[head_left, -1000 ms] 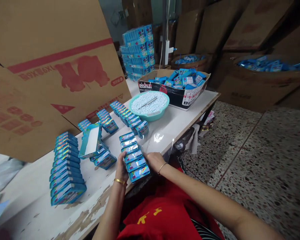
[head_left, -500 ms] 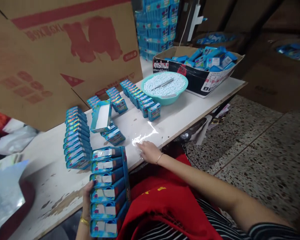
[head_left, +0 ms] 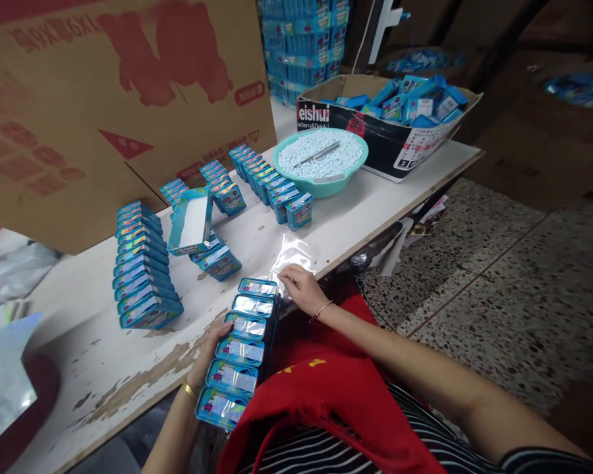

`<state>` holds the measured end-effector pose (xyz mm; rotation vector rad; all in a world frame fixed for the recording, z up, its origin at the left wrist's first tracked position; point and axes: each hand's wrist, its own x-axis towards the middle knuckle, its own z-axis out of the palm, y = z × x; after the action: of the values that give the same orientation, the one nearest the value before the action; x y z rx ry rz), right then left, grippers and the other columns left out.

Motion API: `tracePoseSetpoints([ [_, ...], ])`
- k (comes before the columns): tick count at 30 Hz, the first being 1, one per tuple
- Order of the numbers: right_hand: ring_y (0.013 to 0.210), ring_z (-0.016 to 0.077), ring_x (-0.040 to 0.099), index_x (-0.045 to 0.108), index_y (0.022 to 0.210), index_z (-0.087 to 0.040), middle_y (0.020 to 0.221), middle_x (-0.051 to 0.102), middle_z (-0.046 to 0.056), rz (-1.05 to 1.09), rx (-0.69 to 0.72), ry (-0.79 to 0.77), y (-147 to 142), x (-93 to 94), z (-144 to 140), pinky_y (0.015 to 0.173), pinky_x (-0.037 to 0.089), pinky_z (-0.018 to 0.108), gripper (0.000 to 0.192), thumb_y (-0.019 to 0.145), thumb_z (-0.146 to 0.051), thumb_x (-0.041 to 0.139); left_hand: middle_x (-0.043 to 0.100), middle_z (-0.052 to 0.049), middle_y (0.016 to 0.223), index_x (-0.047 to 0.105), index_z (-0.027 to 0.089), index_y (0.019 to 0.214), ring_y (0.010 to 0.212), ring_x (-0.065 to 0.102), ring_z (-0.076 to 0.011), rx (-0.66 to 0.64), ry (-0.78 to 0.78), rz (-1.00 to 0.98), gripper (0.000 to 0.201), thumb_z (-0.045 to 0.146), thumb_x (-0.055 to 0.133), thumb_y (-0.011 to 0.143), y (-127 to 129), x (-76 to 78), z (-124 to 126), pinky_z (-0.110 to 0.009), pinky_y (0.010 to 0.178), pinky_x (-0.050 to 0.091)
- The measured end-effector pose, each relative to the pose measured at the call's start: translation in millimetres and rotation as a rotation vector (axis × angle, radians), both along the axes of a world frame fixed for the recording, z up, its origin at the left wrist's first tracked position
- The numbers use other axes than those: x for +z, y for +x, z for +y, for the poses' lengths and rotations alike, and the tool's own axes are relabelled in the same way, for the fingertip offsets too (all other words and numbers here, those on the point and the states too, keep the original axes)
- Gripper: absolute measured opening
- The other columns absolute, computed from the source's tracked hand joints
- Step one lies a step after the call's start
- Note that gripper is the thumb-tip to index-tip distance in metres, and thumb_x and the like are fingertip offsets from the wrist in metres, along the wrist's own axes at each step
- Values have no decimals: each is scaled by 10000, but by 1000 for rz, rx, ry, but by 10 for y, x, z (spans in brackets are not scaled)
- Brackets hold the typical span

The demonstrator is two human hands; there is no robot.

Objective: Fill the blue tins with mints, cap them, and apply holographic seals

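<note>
My left hand (head_left: 216, 339) grips the side of a blue display box (head_left: 271, 336) packed with a row of small blue tins (head_left: 240, 351), held tilted at the table's front edge. The tins' lids face up. My right hand (head_left: 302, 289) has its fingers pinched at the near edge of a clear plastic bag (head_left: 299, 253), which lies shiny on the table. The box's far end is close to the bag and to my right fingertips. Beyond it, an open blue tray (head_left: 192, 224) with a white inside rests on more blue cartons (head_left: 221, 261).
Rows of blue cartons (head_left: 145, 270) stand on the white table (head_left: 89, 368). Behind them is a large cardboard box (head_left: 128, 125). A turquoise bowl (head_left: 321, 187) holds white pellets and a metal tool (head_left: 319, 155). A black carton (head_left: 385, 148) full of blue packs stands at the far right.
My left hand has brought the filled display box right and up toward the plastic bag, turning it slightly. My right hand has drawn its fingers together at the bag's edge.
</note>
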<state>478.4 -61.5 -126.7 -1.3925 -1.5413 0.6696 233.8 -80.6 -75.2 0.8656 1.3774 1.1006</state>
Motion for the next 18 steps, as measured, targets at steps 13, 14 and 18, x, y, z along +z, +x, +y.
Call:
tracePoseSetpoints([
  [13, 901, 179, 639, 768, 906, -205, 900, 686, 57, 396, 152, 27, 101, -92, 368, 852, 483, 315, 278, 889, -416, 588, 683, -9, 676, 648, 168, 811, 615, 642, -178, -331, -391, -19, 329, 398, 755, 603, 313, 196, 188, -272, 590, 516],
  [14, 902, 178, 642, 768, 910, -208, 904, 693, 56, 388, 158, 22, 118, -93, 397, 855, 485, 314, 286, 894, -424, 580, 684, -17, 673, 653, 166, 851, 617, 647, -186, -364, -409, -48, 347, 409, 747, 622, 328, 191, 211, -280, 590, 518],
  [18, 912, 174, 636, 755, 940, -203, 936, 706, 61, 250, 128, 54, 170, -132, 491, 874, 472, 319, 260, 936, -315, 521, 705, -49, 716, 654, 154, 978, 692, 679, -232, -437, -390, -120, 447, 447, 726, 647, 402, 183, 352, -311, 616, 533],
])
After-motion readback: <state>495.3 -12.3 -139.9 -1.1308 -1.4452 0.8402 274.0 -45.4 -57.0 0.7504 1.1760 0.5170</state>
